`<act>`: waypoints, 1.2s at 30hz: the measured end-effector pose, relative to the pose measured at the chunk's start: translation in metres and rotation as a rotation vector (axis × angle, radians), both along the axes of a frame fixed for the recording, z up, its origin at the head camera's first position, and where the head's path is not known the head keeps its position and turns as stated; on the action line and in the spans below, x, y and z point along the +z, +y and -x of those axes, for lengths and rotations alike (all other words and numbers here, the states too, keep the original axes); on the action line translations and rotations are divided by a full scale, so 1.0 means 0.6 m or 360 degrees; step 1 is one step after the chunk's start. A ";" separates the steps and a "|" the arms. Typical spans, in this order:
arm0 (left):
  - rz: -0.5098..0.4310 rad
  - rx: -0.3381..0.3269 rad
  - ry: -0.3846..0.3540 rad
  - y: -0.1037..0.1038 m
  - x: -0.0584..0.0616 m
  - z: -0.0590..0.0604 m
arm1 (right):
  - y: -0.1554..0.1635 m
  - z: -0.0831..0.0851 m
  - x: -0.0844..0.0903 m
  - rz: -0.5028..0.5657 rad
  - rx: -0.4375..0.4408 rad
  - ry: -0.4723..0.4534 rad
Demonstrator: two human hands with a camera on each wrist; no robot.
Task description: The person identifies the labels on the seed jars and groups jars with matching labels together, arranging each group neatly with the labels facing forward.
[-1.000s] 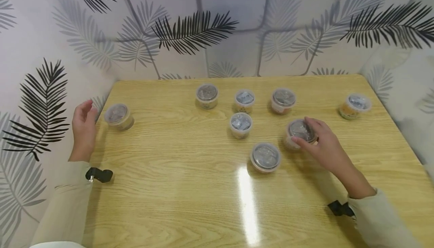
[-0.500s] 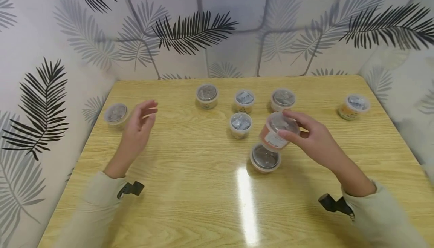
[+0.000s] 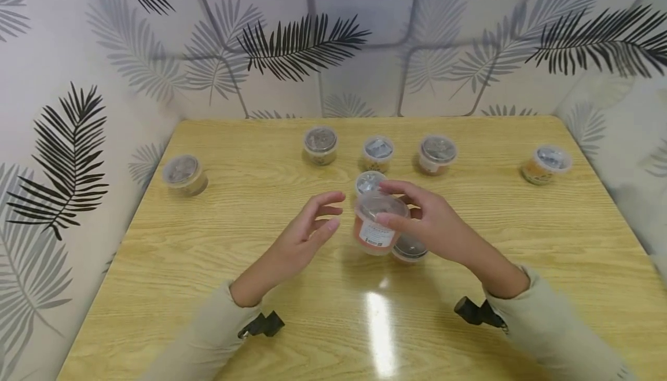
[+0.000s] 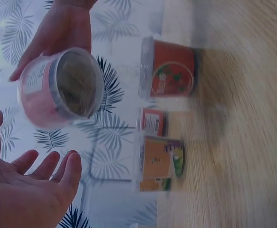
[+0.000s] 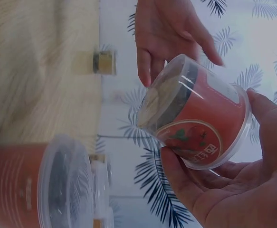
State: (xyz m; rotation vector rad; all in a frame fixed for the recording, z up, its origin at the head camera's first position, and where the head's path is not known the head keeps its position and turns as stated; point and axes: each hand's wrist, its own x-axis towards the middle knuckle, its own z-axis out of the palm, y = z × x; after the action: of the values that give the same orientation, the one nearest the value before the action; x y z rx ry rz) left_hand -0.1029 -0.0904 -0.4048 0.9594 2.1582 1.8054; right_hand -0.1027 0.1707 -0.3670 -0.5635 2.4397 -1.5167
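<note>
My right hand (image 3: 401, 210) grips a red tub with a clear lid (image 3: 376, 226) and holds it tilted above the wooden table (image 3: 260, 265). In the right wrist view the red tub (image 5: 200, 116) lies in the curled fingers (image 5: 186, 183) of that hand, lid towards the left hand (image 5: 169, 38). My left hand (image 3: 325, 214) is open, fingers spread, a little left of the tub and not touching it. The left wrist view shows that open palm (image 4: 31, 190) below the lifted tub (image 4: 57, 88).
Several more lidded tubs stand on the table: one at the far left (image 3: 182, 172), three in a back row (image 3: 378, 152), one far right (image 3: 546, 164), one behind the hands (image 3: 369, 181), one partly hidden under my right hand (image 3: 410, 249). Patterned walls close in three sides.
My right hand lifted the red tub off the table and carried it left towards the middle. The left hand swung in from the table's left edge to meet it.
</note>
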 end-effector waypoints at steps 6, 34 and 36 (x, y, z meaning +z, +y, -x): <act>-0.0139 -0.0125 -0.0191 0.030 0.023 -0.022 | -0.028 -0.002 -0.002 0.0008 0.0034 0.0017; -0.0290 0.0109 -0.0256 0.029 -0.005 -0.017 | -0.022 -0.006 -0.019 0.0421 0.0219 -0.0368; -0.0314 0.0126 -0.0253 0.030 -0.003 -0.019 | -0.022 -0.007 -0.021 0.0425 0.0182 -0.0365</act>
State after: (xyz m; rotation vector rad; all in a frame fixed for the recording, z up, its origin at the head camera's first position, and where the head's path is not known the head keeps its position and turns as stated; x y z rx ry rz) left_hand -0.0916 -0.0724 -0.4066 0.7472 1.9784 2.0866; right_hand -0.0985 0.1576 -0.3795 -0.5322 2.0177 -1.7637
